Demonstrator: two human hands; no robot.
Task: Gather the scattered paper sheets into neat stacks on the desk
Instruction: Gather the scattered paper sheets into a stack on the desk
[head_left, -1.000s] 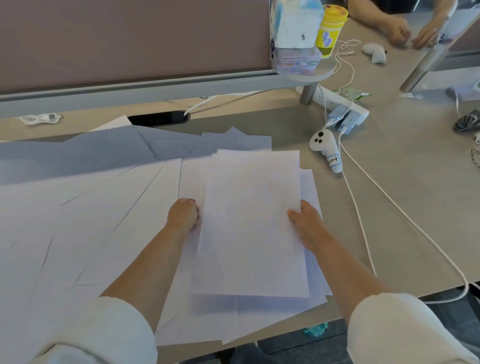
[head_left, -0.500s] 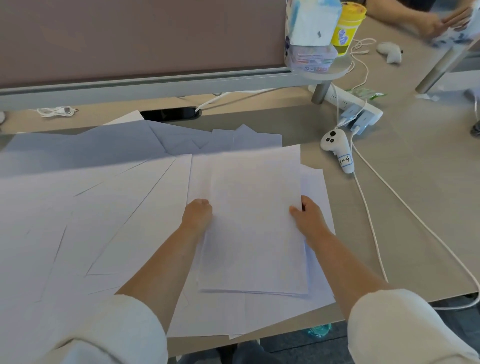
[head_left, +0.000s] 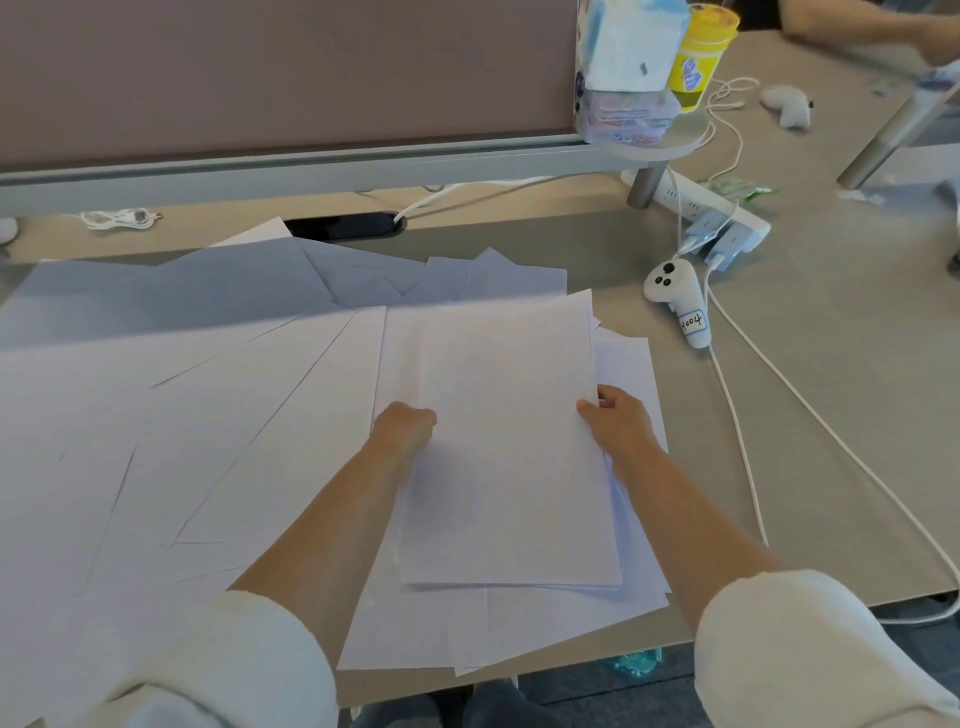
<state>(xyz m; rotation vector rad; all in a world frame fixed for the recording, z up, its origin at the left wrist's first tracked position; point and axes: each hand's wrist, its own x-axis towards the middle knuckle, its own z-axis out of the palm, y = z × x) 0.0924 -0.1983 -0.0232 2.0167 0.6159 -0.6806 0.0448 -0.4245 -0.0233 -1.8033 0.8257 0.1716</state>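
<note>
A small stack of sheets (head_left: 511, 452) is lying near the front edge of the tabletop (head_left: 841, 426), resting on looser paper that is sticking out past its right and near sides. The left hand (head_left: 402, 428) is gripping the stack's left edge, knuckles up and fingers curled out of sight under the paper. The right hand (head_left: 618, 421) is pinching the stack's right edge, thumb on top and fingers below. Left of the stack, scattered sheets (head_left: 208, 415) are fanning out in overlapping layers, and more are lying just behind it in shadow. To the right of the stack, apart from it, a white controller (head_left: 675, 301) is lying beside a white cable (head_left: 737, 431). Behind the stack, a divider panel (head_left: 260, 67) is standing along the back of the tabletop.
</note>
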